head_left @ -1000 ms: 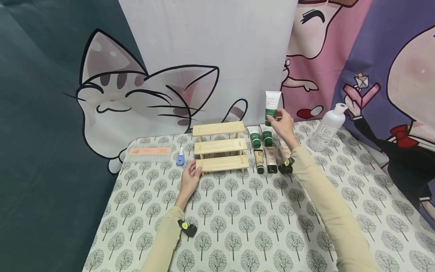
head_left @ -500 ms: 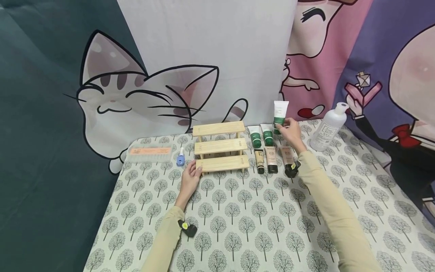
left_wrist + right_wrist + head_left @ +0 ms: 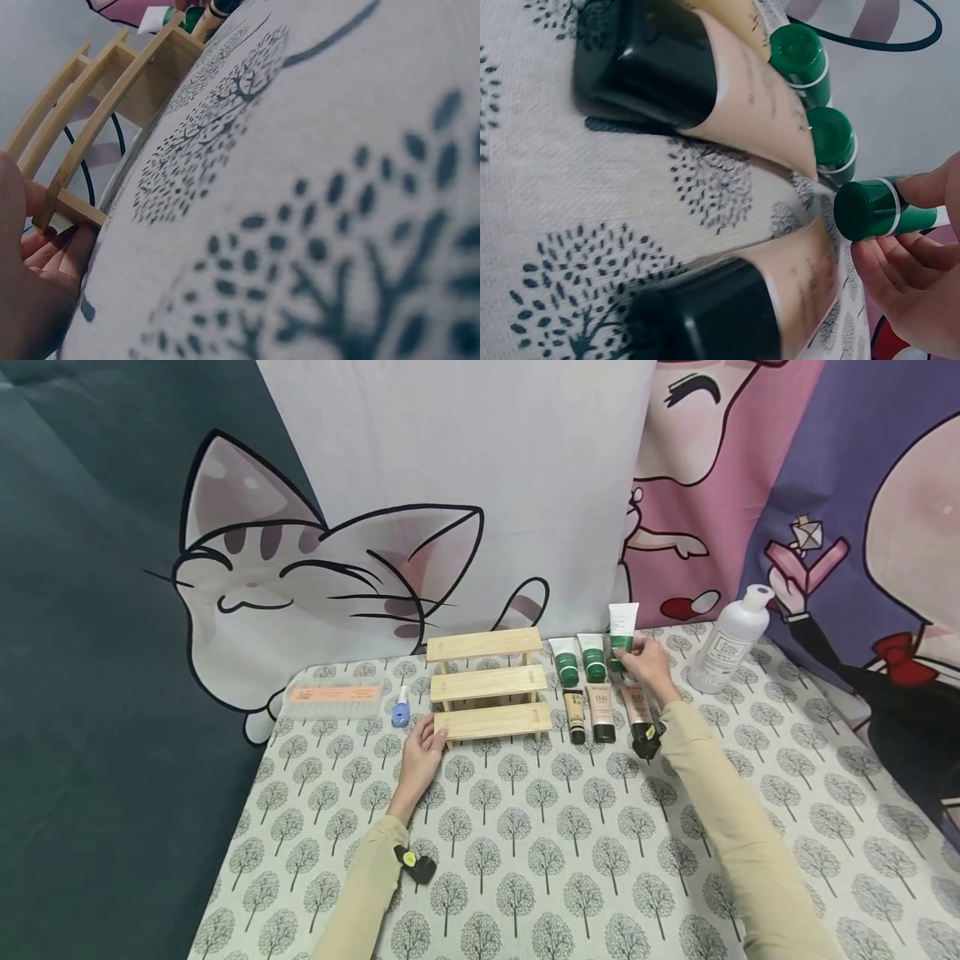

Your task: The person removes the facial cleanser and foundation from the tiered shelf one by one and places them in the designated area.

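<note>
My right hand (image 3: 651,667) pinches a green-and-white squeeze tube (image 3: 622,620) near its green cap, thumb on one side and fingers on the other in the right wrist view. The tube is upright, just right of two similar tubes, a left one (image 3: 566,662) and a right one (image 3: 593,657). In the head view I cannot tell whether it touches the cloth. My left hand (image 3: 422,762) grips the left end of the lowest step of a three-tier wooden display stand (image 3: 491,722). In the left wrist view the thumb and fingers lie around that step's end (image 3: 79,208).
Before the green tubes lie a yellow black-capped tube (image 3: 575,714) and two beige BB cream tubes, one (image 3: 601,710) beside the other (image 3: 636,700). A white bottle (image 3: 729,642) stands at right. A small blue bottle (image 3: 401,710) and a clear case (image 3: 333,700) lie left of the stand.
My right hand has lowered the green-and-white tube and brought it to the right, down beside the other two. The left hand stays on the stand.
</note>
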The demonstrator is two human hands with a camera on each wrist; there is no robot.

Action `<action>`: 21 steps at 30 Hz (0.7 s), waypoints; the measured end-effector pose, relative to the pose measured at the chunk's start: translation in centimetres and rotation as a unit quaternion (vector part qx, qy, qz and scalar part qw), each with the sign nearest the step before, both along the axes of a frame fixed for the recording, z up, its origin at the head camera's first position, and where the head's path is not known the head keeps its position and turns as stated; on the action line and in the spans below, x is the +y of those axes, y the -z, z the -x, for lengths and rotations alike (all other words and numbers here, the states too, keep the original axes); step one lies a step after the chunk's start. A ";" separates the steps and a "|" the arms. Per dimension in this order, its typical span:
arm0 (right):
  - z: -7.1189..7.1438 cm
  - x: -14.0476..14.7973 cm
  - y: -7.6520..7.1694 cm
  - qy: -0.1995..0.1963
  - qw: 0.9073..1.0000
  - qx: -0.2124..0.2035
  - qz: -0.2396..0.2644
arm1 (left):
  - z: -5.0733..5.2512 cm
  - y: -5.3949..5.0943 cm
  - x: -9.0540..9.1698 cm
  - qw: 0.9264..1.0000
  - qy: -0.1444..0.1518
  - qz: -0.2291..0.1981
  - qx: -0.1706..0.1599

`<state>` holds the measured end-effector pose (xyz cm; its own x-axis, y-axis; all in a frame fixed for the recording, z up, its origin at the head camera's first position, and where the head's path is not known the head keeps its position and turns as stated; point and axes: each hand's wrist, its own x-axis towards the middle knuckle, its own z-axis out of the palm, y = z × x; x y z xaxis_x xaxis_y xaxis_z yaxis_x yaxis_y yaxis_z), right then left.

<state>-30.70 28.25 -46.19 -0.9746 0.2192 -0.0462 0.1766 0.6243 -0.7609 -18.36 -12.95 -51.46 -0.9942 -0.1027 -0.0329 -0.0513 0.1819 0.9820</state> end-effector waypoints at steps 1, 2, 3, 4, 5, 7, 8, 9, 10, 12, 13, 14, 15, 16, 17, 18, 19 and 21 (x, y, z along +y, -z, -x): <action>0.0 0.0 0.2 0.000 1.000 -0.005 -0.003 | 0.0 0.0 0.0 1.000 0.000 0.001 0.000; 0.0 0.1 0.3 0.002 1.000 -0.009 -0.004 | 0.0 0.0 0.0 1.000 0.000 0.000 0.000; 0.0 0.1 0.4 0.003 1.000 -0.012 -0.007 | 0.0 0.1 0.0 1.000 0.000 0.000 0.000; 0.0 0.1 0.5 0.005 1.000 -0.014 -0.013 | 0.0 0.1 0.0 1.000 0.000 -0.001 0.000; 0.0 0.2 0.7 0.006 1.000 -0.016 -0.018 | 0.0 0.1 0.0 1.000 -0.001 -0.003 -0.001; -0.1 0.3 0.9 0.009 0.999 -0.020 -0.026 | -0.1 0.1 0.1 1.000 0.001 -0.004 -0.004; -0.1 0.3 0.9 0.010 0.999 -0.021 -0.030 | -0.1 0.1 0.1 1.000 0.001 -0.004 -0.006; -0.1 0.4 1.0 0.010 0.999 -0.023 -0.036 | -0.1 0.1 0.1 1.000 0.000 -0.003 -0.008; -0.1 0.4 1.1 0.009 0.999 -0.025 -0.042 | -0.1 0.0 0.2 1.000 0.000 -0.003 -0.009; -0.1 0.6 1.1 0.007 0.998 -0.027 -0.053 | -0.2 0.0 0.2 1.000 -0.001 0.000 -0.010; -0.1 0.6 1.1 0.005 0.998 -0.027 -0.060 | -0.1 0.0 0.2 1.000 0.000 0.002 -0.008; -0.1 0.7 1.1 0.004 0.998 -0.025 -0.064 | -0.1 -0.1 0.2 1.000 -0.001 0.002 -0.007; -0.1 0.7 1.1 0.004 0.997 -0.022 -0.069 | -0.1 -0.1 0.2 1.000 -0.001 0.003 -0.004; -0.1 0.7 1.1 0.006 0.997 -0.020 -0.074 | -0.1 -0.1 0.2 1.000 0.000 0.003 -0.002; -0.1 0.8 1.1 0.009 0.997 -0.018 -0.078 | 0.0 -0.1 0.2 1.000 0.002 0.003 0.000; -0.1 0.8 1.1 0.012 0.997 -0.018 -0.078 | 0.0 -0.1 0.2 1.000 0.003 0.004 0.000; -0.2 0.9 1.1 0.015 0.996 -0.018 -0.081 | 0.0 -0.1 0.3 1.000 0.004 0.003 -0.001; -0.3 1.0 1.1 0.020 0.996 -0.021 -0.085 | 0.0 -0.1 0.3 1.000 0.004 0.002 -0.009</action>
<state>-30.39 29.23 -47.27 -0.9631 0.2653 -0.0447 0.2322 0.7358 -0.6362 -18.31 -12.62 -51.35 -0.9942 -0.0953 -0.0499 -0.0670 0.1856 0.9803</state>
